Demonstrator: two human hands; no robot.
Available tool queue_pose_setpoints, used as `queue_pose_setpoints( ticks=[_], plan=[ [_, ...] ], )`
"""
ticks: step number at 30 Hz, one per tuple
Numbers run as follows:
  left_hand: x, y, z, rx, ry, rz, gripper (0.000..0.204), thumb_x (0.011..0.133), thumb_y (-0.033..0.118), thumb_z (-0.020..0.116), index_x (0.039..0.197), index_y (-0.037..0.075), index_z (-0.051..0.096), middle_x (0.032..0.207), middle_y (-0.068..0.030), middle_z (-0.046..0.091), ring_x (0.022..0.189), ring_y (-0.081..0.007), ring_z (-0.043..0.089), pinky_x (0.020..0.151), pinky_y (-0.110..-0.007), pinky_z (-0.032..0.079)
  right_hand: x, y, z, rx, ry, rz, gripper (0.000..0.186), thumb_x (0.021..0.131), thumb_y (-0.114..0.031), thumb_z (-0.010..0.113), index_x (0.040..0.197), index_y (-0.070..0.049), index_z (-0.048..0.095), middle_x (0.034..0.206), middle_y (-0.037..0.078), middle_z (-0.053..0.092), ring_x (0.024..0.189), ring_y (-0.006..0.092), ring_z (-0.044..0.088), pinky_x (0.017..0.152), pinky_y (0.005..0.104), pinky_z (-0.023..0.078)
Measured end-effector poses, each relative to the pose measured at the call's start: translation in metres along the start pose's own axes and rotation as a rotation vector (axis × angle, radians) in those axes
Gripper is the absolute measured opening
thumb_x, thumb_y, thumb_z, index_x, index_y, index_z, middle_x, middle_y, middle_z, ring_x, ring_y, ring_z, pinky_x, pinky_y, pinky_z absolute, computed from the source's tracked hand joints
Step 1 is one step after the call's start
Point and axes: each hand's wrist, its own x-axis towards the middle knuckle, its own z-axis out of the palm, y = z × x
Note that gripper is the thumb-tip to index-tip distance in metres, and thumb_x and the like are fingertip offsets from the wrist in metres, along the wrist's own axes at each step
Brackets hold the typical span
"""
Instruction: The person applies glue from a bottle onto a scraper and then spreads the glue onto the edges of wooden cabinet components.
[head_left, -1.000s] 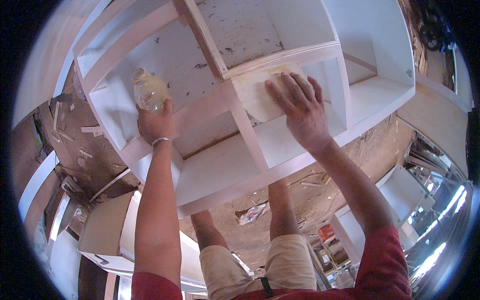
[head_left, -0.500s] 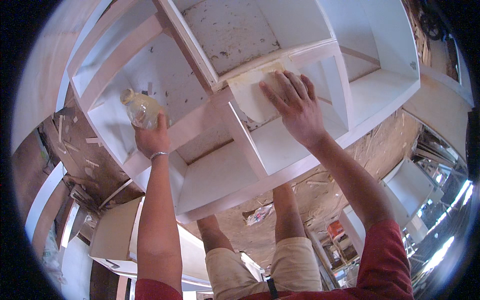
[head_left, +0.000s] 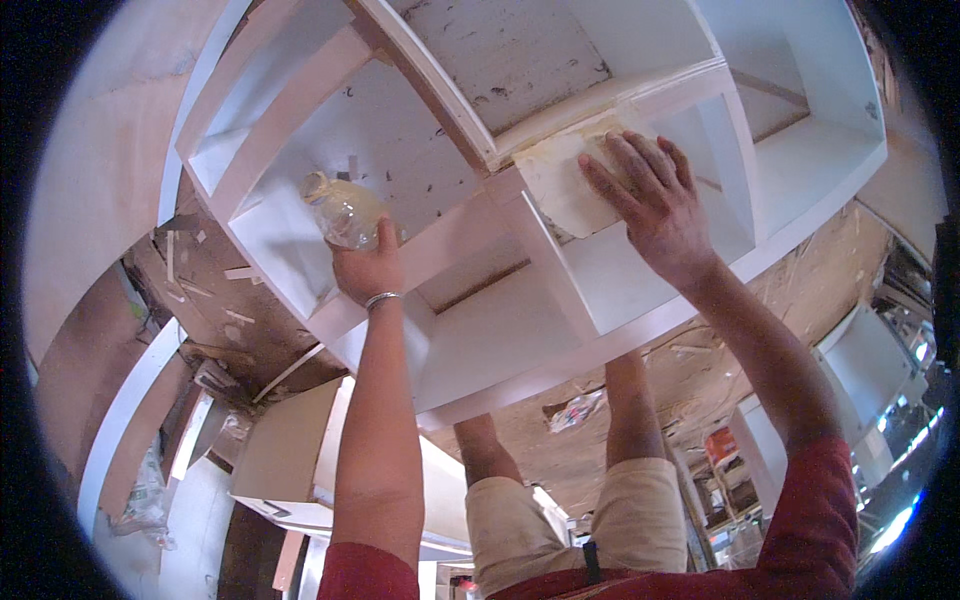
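Note:
My left hand (head_left: 370, 268) is wrapped round a clear plastic bottle (head_left: 345, 212) with a yellowish content. The bottle leans up and to the left, in front of the left compartment of a white wooden cabinet frame (head_left: 560, 265). My right hand (head_left: 655, 195) has its fingers bent over a cream, stained sheet (head_left: 560, 185), perhaps paper or cloth, and holds it against a rail of the frame. Part of the sheet hangs down past the rail into a compartment. The palm and the sheet's part under the fingers are hidden.
Wood strips and scraps lie on the brown ground (head_left: 240, 300) at left. A pale cabinet box (head_left: 285, 440) stands at lower left. Behind my legs is a crumpled plastic wrapper (head_left: 575, 411). More pale panels (head_left: 870, 355) and an orange container (head_left: 720, 445) are at right.
The whole view has shifted, so the cabinet, bottle and both hands appear farther right. Against the cabinet, both hands stay about where they were, with the same holds.

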Motion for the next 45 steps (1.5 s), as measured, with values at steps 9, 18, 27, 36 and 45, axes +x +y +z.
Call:
queue_pose_setpoints(
  ticks=[9, 18, 27, 36, 45],
  plan=[
    [-0.003, 0.008, -0.003, 0.064, -0.016, -0.038, 0.092, 0.077, 0.063, 0.081, 0.137, -0.003, 0.057, 0.132, -0.0243, 0.067, 0.122, -0.0413, 0.065, 0.100, -0.049, 0.053, 0.001, -0.005, 0.002, -0.001, -0.058, 0.008, 0.060, 0.090, -0.015, 0.058, 0.149, -0.022, 0.055, 0.153, 0.015, 0.051, 0.144, 0.0344, 0.044, 0.120, 0.0604, 0.030],
    [-0.004, 0.015, -0.004, 0.054, 0.026, 0.001, 0.089, 0.080, 0.062, 0.080, 0.136, -0.005, 0.058, 0.128, -0.0257, 0.069, 0.119, -0.0432, 0.066, 0.098, -0.050, 0.054, 0.000, -0.003, 0.002, -0.009, -0.040, 0.017, 0.059, 0.091, -0.016, 0.058, 0.150, -0.023, 0.054, 0.153, 0.015, 0.051, 0.145, 0.0334, 0.044, 0.120, 0.0596, 0.031],
    [0.002, -0.008, 0.010, 0.176, 0.049, -0.010, 0.093, 0.077, 0.067, 0.079, 0.136, -0.003, 0.059, 0.127, -0.0246, 0.070, 0.115, -0.0435, 0.068, 0.096, -0.051, 0.056, -0.014, 0.005, -0.015, -0.025, -0.136, 0.050, 0.063, 0.089, -0.011, 0.060, 0.150, -0.025, 0.054, 0.151, 0.016, 0.052, 0.144, 0.0326, 0.046, 0.122, 0.0606, 0.026],
    [-0.001, 0.004, 0.005, 0.044, 0.008, -0.055, 0.082, 0.080, 0.062, 0.081, 0.134, 0.003, 0.063, 0.133, -0.0187, 0.069, 0.123, -0.0361, 0.066, 0.102, -0.045, 0.052, -0.024, 0.093, -0.021, -0.171, -0.036, 0.007, 0.062, 0.091, -0.012, 0.059, 0.150, -0.028, 0.054, 0.153, 0.007, 0.053, 0.143, 0.0272, 0.049, 0.123, 0.0611, 0.025],
    [-0.004, 0.007, 0.003, 0.045, 0.023, -0.016, 0.086, 0.083, 0.063, 0.078, 0.139, 0.000, 0.058, 0.134, -0.0217, 0.067, 0.123, -0.0399, 0.065, 0.100, -0.049, 0.052, -0.019, 0.093, -0.004, -0.125, -0.022, 0.007, 0.061, 0.090, -0.012, 0.059, 0.149, -0.025, 0.055, 0.151, 0.011, 0.053, 0.141, 0.0310, 0.049, 0.118, 0.0593, 0.034]
  ],
)
